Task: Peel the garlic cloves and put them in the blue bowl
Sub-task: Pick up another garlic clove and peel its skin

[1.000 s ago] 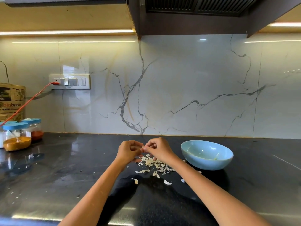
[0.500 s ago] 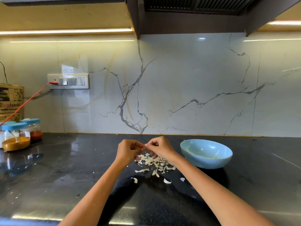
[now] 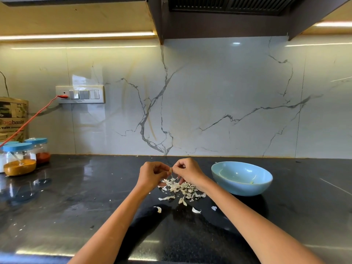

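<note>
Over the black counter my left hand [image 3: 151, 174] and my right hand [image 3: 187, 171] meet with curled fingers and pinch one small garlic clove [image 3: 170, 169] between them. A thin strip of skin hangs down from the clove. Right under the hands lies a pile of pale garlic peels [image 3: 181, 188], with loose flakes nearer me. The blue bowl [image 3: 242, 179] stands on the counter just right of my right hand; a small pale bit shows inside it.
Blue-lidded spice jars [image 3: 20, 159] stand at the far left beside a brown paper bag [image 3: 12, 119]. A red cable [image 3: 32, 116] runs from the wall switch panel [image 3: 80, 94] down to the left. A dark hood hangs overhead.
Both hands stay together on the clove and have barely shifted. A strip of skin now hangs below the clove.
</note>
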